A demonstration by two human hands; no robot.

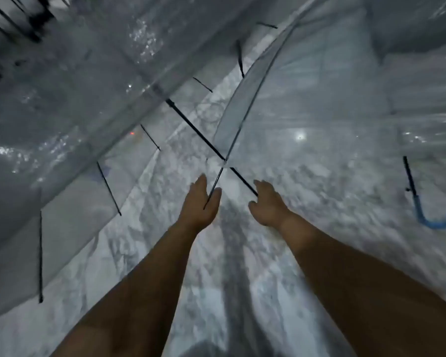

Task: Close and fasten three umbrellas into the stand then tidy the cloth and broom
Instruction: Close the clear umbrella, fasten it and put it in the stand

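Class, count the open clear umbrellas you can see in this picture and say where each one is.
2. One open clear umbrella fills the left side; the other, with a blue handle, covers the right. A third may lie out of view.

Open umbrellas [62, 112] [332, 99] flank a floor gap [216, 253].

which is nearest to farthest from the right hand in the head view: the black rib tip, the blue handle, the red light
1. Black rib tip: touching the right hand, at its fingers.
2. Red light: up and to the left, seen through the clear canopy.
3. Blue handle: far right, on the floor side.
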